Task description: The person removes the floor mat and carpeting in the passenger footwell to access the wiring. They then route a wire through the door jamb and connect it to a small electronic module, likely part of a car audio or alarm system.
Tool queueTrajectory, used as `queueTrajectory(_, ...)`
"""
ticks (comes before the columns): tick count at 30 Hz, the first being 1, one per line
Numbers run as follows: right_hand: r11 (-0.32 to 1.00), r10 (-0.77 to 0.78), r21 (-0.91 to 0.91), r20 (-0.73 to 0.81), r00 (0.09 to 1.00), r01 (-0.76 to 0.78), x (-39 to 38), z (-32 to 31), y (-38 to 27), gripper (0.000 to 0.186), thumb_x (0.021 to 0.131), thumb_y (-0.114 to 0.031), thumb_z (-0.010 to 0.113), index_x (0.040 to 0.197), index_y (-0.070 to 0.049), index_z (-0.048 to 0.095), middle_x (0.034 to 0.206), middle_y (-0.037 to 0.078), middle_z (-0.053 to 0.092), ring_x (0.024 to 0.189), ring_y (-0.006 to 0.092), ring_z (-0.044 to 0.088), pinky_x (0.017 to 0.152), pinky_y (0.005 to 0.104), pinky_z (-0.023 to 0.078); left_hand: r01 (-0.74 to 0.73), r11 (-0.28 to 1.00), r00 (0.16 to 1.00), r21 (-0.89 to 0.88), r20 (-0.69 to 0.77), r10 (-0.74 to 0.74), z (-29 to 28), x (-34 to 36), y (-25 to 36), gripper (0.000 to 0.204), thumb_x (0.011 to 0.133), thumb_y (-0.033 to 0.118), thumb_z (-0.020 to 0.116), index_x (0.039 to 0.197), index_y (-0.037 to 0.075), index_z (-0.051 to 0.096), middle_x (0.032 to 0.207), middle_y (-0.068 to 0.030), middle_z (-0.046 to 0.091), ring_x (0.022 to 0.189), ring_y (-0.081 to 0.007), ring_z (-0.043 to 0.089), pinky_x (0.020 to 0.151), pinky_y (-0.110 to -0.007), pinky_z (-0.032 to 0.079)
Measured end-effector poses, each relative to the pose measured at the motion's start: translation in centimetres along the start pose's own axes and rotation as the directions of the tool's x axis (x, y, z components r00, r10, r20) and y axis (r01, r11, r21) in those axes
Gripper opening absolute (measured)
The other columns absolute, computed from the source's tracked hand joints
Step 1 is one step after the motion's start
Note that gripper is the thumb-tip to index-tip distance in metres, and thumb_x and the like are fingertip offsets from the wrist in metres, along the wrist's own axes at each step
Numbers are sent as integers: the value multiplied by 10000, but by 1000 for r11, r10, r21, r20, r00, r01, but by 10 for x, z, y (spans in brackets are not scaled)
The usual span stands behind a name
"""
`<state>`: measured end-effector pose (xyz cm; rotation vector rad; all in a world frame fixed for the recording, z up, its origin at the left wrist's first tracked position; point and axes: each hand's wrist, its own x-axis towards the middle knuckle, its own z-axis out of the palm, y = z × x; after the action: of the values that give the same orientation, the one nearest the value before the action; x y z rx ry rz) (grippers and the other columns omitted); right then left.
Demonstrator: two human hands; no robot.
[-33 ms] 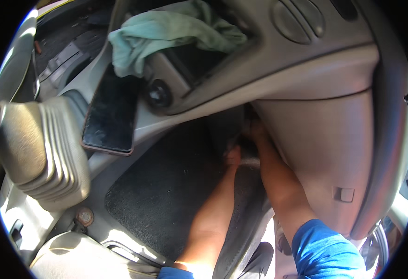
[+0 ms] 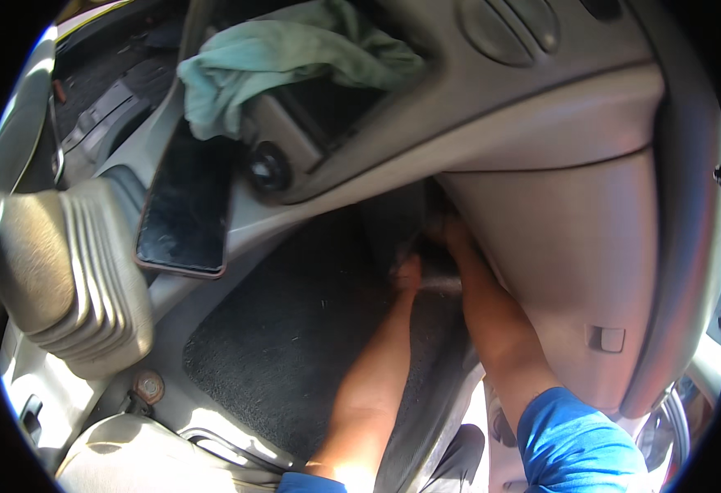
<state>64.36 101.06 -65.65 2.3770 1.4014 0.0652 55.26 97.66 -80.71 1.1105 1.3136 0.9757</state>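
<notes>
Evidently, both bare hands are inside the shadowed footwell, right of the frame's centre, below the beige dashboard panel (image 2: 558,238). The left hand (image 2: 408,273) sits lower in the frame; the right hand (image 2: 443,228) lies above it and to its right, close against the panel's inner edge.

The item nearest the fingers is a dark shape (image 2: 438,264) in the gap between the left hand and the right wrist. It lies immediately right of the left hand and below the right hand; the left hand appears the nearer. Its long axis seems to run across the frame, but poor light prevents confirmation. Contact with either hand cannot be established.

State of fingers: undetermined on both sides. Shadow and blur conceal the fingertips, so whether they are apart, together or clamped on anything cannot be told. The right hand is the harder to make out.

Surroundings: a black floor mat (image 2: 270,345) extends left and below the hands. A smartphone (image 2: 184,205) with a dark screen rests at left of centre, beneath the edge of a crumpled pale-green cloth (image 2: 254,57) at upper left. A blue sleeve (image 2: 578,444) is cut off at lower right.
</notes>
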Motion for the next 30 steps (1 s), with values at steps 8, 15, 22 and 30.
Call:
queueTrajectory(8, 971, 175, 125, 202, 964, -203, -45, 2, 39, 709, 1019, -466, 502, 1611, -99, 368, 1717, 155, 233, 1566, 331, 280, 1270, 419, 239, -38, 999, 982, -1, 183, 37, -77, 11, 38, 493, 1000, 364, 598, 1422, 109, 589, 1358, -161, 657, 1263, -316, 613, 1051, -429, 501)
queueTrajectory(15, 980, 183, 81, 4, 983, -183, -71, 30, 19, 592, 1019, -425, 493, 1539, -143, 490, 1566, 162, 503, 1446, 326, 482, 1181, 414, 388, -495, 865, 729, 77, 579, 366, -79, 8, 102, 567, 965, 413, 663, 1437, 109, 583, 1433, -169, 613, 1358, -336, 550, 1121, -414, 457)
queueTrajectory(22, 729, 235, 645, -551, 801, 230, -176, 71, 74, 314, 992, -144, 605, 1271, -37, 701, 1290, 141, 700, 1179, 310, 663, 1030, 385, 503, -643, 760, 455, 96, 846, 277, -73, -34, 107, 858, 861, 578, 751, 1559, 164, 471, 1623, -138, 437, 1532, -301, 360, 1296, -555, 80)
queueTrajectory(30, 511, 337, 837, 13, 941, -195, -245, 65, 110, 456, 991, -156, 673, 1404, 14, 579, 1302, 161, 675, 1157, 268, 662, 1003, 362, 530, -786, 549, 522, 283, 781, 344, -42, -39, 103, 376, 922, 292, 733, 1270, 157, 697, 1229, -110, 724, 1196, -295, 665, 1043, -497, 484)
